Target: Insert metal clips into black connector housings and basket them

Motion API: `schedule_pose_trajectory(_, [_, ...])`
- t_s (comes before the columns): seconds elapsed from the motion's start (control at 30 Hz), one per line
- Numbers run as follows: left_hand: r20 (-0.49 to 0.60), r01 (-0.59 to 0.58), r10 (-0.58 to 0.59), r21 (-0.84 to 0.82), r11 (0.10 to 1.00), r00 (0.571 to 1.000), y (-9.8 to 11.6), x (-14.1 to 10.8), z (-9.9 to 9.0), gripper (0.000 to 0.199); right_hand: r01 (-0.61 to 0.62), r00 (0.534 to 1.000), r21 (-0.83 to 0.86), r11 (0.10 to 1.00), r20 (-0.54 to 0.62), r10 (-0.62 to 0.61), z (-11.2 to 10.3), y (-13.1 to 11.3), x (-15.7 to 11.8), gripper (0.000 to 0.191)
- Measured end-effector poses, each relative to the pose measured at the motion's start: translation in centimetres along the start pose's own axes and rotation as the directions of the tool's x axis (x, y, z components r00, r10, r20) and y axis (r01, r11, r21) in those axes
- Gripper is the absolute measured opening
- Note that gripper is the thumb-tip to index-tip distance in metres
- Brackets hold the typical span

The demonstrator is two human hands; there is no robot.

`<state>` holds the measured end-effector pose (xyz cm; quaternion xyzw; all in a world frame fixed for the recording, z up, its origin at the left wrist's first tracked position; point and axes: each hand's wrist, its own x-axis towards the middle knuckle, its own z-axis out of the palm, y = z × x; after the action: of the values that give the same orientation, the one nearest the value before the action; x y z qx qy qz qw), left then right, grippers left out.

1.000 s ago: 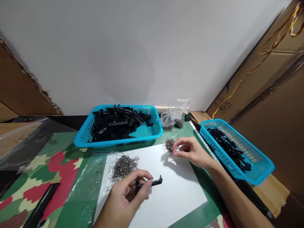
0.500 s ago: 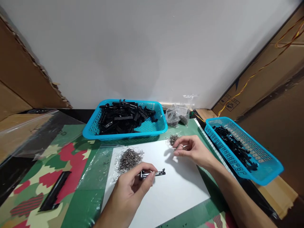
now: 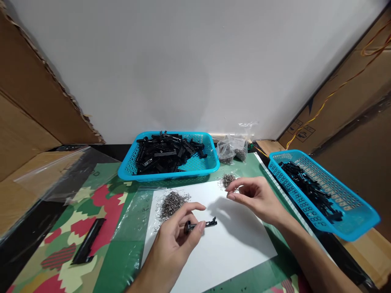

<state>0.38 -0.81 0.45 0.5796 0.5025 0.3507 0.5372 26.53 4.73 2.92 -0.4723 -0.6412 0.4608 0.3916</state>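
My left hand [image 3: 180,236] grips a slim black plastic part [image 3: 210,223] between thumb and fingers, its index finger lifted off. The part's narrow end points right over a white sheet [image 3: 226,252]. Thumb and index fingertips of my right hand [image 3: 253,197] are nearly together, beside a small pile of metal bits [image 3: 227,179]; whatever they pinch is too small to make out. To the left, just behind my left hand, lies a larger heap of thin bent metal pieces [image 3: 172,204], which look like small springs or clips.
A blue basket [image 3: 174,177] of black parts stands at the back, another blue basket [image 3: 336,191] at the right. Small plastic bags of metal pieces [image 3: 233,150] sit between them. A longer black piece [image 3: 88,241] lies on the camouflage-patterned cloth [image 3: 58,248]. Cardboard walls [image 3: 36,89] flank both sides.
My left index finger has lifted off the black part, which has rolled a little in my grip. My right hand stays by the small pile. The whole view has shifted slightly.
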Motion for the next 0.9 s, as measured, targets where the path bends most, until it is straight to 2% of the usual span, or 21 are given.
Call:
schedule_pose_trajectory(0.13, [0.039, -0.009, 0.007, 0.039, 0.999, 0.999, -0.1, -0.2, 0.0, 0.040, 0.059, 0.997, 0.082, 0.995, 0.040, -0.063, 1.1, -0.1, -0.5, 0.018])
schedule_pose_trajectory(0.43, [0.054, -0.074, 0.070, 0.067, 0.995, 0.996, -0.5, -0.3, 0.3, 0.032, -0.006, 0.991, 0.387, 0.922, 0.124, -0.046, 4.3, 0.3, -1.4, 0.008])
schedule_pose_trajectory(0.67, [-0.014, -0.189, 0.196, 0.203, 0.961, 0.980, -0.6, -0.6, 0.4, 0.020, 0.052, 0.990, 0.456, 0.888, 0.095, -0.107, 4.5, 0.7, -1.1, 0.009])
schedule_pose_trajectory(0.8, [-0.015, -0.210, 0.219, 0.233, 0.950, 0.976, -0.1, -0.5, 0.4, 0.018, -0.008, 0.994, 0.511, 0.860, 0.101, -0.051, 4.5, 1.1, -1.2, 0.010])
schedule_pose_trajectory(0.9, [-0.021, -0.221, 0.233, 0.243, 0.945, 0.972, 0.2, -0.4, 0.4, 0.016, -0.043, 0.996, 0.541, 0.840, 0.088, -0.005, 4.5, 1.2, -1.3, 0.023])
